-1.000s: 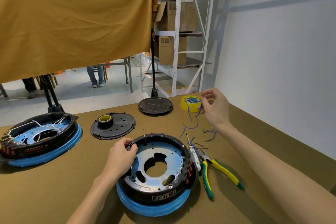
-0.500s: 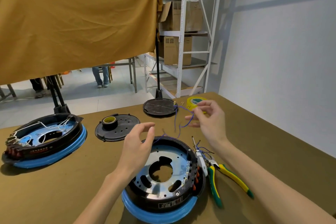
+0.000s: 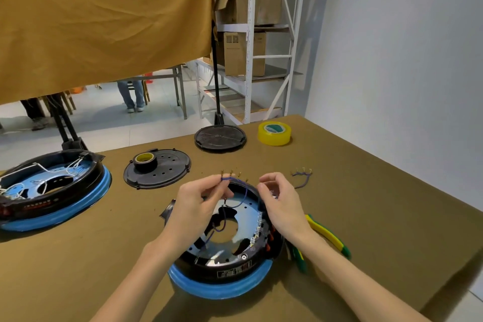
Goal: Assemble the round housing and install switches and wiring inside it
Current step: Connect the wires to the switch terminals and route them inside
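A round black housing (image 3: 230, 264) with a blue bottom ring and a metal plate inside sits on the table in front of me. Above its far rim my left hand (image 3: 194, 204) pinches a bundle of blue wires (image 3: 234, 180) with small metal terminals at their ends; loose strands hang down into the housing. My right hand (image 3: 279, 201) hovers over the housing's right rim, fingers curled beside the wire ends; whether it touches them I cannot tell. Red switch parts (image 3: 271, 232) show on the right wall.
A second wired housing (image 3: 52, 191) lies at the left. Behind are a black cover (image 3: 167, 172) carrying a tape roll (image 3: 145, 161), a round black base (image 3: 220, 137) and a yellow tape roll (image 3: 274, 133). Another wire bundle (image 3: 302, 178) and green-yellow pliers (image 3: 326, 238) lie to the right.
My right hand brought the blue wires from the yellow tape roll to over the housing. My left hand left the housing rim, rose and took hold of the wires.
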Available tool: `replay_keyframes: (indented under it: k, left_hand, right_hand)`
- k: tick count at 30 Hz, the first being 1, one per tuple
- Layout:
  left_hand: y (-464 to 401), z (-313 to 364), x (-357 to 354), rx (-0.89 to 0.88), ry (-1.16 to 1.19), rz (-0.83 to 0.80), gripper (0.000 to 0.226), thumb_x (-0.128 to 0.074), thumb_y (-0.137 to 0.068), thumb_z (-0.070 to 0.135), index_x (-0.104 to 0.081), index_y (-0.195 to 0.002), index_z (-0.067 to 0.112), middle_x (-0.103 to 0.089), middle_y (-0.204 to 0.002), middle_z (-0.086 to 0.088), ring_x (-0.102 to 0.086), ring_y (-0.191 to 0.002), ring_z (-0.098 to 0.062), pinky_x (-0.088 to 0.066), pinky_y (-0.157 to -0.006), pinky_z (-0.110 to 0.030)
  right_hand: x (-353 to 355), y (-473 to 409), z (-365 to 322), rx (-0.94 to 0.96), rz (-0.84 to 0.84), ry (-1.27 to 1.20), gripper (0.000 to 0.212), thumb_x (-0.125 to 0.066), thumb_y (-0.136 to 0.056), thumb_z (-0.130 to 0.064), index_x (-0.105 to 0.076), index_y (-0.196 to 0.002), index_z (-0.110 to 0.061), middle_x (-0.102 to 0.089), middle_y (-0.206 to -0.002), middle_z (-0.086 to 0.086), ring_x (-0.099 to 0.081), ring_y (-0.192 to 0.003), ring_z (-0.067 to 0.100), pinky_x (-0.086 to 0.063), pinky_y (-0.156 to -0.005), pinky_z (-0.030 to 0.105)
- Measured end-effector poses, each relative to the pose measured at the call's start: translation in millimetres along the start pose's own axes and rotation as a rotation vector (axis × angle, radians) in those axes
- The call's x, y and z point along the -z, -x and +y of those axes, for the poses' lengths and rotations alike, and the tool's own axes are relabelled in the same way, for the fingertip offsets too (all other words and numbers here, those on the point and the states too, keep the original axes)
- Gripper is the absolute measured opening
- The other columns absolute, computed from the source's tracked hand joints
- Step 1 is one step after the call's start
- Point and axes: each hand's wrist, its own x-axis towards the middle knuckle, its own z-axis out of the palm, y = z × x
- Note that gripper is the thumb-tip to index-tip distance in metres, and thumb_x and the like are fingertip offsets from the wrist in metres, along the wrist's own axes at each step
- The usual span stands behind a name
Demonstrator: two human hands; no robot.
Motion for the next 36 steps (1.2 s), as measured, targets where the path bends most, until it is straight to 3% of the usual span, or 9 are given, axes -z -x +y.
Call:
replay_keyframes:
  k: [3,6,10,15,19,26,29,33,36]
  left_hand:
    - [3.0,3.5,2.2,-0.209,-0.240,-0.001,0.016,-0.062,-0.097,0.026,-0.073,-0.086,0.030,-0.068,-0.081,0.017,-0.060,-0.086,-0.012,-0.047,-0.079,-0.024]
    - [5.2,5.0,0.6,-0.306,-0.431,-0.035,0.021,-0.068,-0.093,0.019,-0.079,-0.110,0.022,-0.064,-0.081,0.014,-0.049,-0.084,-0.020,-0.046,-0.076,-0.034]
    - [5.9,7.0,6.7,-0.383,-0.642,-0.110,0.033,-0.065,-0.093,0.026,-0.074,-0.126,0.024,-0.060,-0.080,0.009,-0.046,-0.079,-0.021,-0.045,-0.068,-0.036]
    - [15.1,-2.5,8.1,-0.286,-0.862,-0.365,0.043,-0.040,-0.103,0.048,-0.067,-0.133,0.034,-0.048,-0.089,0.014,-0.039,-0.085,-0.013,-0.042,-0.076,-0.031]
    - [16.1,-4.8,7.7,-0.229,-0.846,-0.411,0.060,-0.020,-0.100,0.061,-0.070,-0.123,0.036,-0.046,-0.087,0.015,-0.036,-0.083,-0.010,-0.038,-0.075,-0.028]
    - [15.4,5.3,9.7,-0.399,-0.742,-0.267,0.016,-0.071,-0.095,0.030,-0.081,-0.107,0.032,-0.066,-0.084,0.012,-0.058,-0.070,-0.010,-0.052,-0.061,-0.029]
    - [13.7,6.4,8.4,-0.465,-0.772,-0.264,0.009,-0.076,-0.092,0.026,-0.083,-0.097,0.029,-0.074,-0.093,0.011,-0.066,-0.069,-0.014,-0.055,-0.061,-0.032]
    - [9.5,7.6,3.0,-0.428,-0.871,-0.280,0.005,-0.084,-0.086,0.025,-0.083,-0.087,0.031,-0.072,-0.083,0.013,-0.066,-0.064,-0.013,-0.055,-0.056,-0.032]
    - [4.0,8.4,-3.6,-0.366,-0.978,-0.278,0.012,-0.088,-0.079,0.023,-0.081,-0.080,0.033,-0.068,-0.076,0.014,-0.064,-0.062,-0.012,-0.043,-0.054,-0.024]
  right_hand:
    - [-2.3,3.3,13.8,-0.059,-0.136,0.137,0.019,-0.058,-0.103,-0.026,-0.055,-0.122,-0.024,-0.063,-0.111,-0.009,-0.060,-0.104,0.008,-0.045,-0.081,0.017]
    - [2.7,-2.1,16.4,-0.011,-0.221,0.253,0.026,-0.059,-0.102,-0.023,-0.061,-0.127,-0.019,-0.067,-0.108,-0.010,-0.063,-0.099,0.009,-0.046,-0.078,0.011]
    - [9.4,-20.6,8.2,0.031,-0.373,0.313,0.033,-0.055,-0.104,-0.019,-0.063,-0.136,-0.015,-0.069,-0.124,-0.002,-0.064,-0.111,0.012,-0.051,-0.098,0.032]
    - [4.2,-37.7,-1.7,0.001,-0.498,0.207,0.035,-0.052,-0.106,-0.013,-0.062,-0.139,-0.013,-0.068,-0.131,0.001,-0.063,-0.121,0.014,-0.051,-0.105,0.036]
    - [-2.3,-39.4,2.4,-0.013,-0.498,0.174,0.037,-0.052,-0.107,-0.014,-0.059,-0.143,-0.012,-0.065,-0.137,0.002,-0.060,-0.125,0.014,-0.049,-0.109,0.036]
    - [-4.8,-40.8,7.8,-0.012,-0.479,0.139,0.035,-0.053,-0.106,-0.013,-0.060,-0.141,-0.011,-0.068,-0.131,0.004,-0.064,-0.120,0.016,-0.053,-0.103,0.035]
    - [-5.0,-42.5,11.2,-0.008,-0.471,0.116,0.034,-0.055,-0.105,-0.012,-0.062,-0.138,-0.010,-0.070,-0.127,0.003,-0.066,-0.117,0.015,-0.054,-0.101,0.032]
    - [-2.8,-54.6,5.9,-0.016,-0.569,0.131,0.034,-0.055,-0.106,-0.013,-0.062,-0.139,-0.012,-0.070,-0.128,0.001,-0.067,-0.117,0.013,-0.054,-0.095,0.021]
    - [-6.4,-64.2,-4.3,-0.042,-0.640,0.168,0.034,-0.054,-0.106,-0.013,-0.062,-0.139,-0.014,-0.071,-0.127,0.001,-0.068,-0.113,0.012,-0.054,-0.090,0.018]
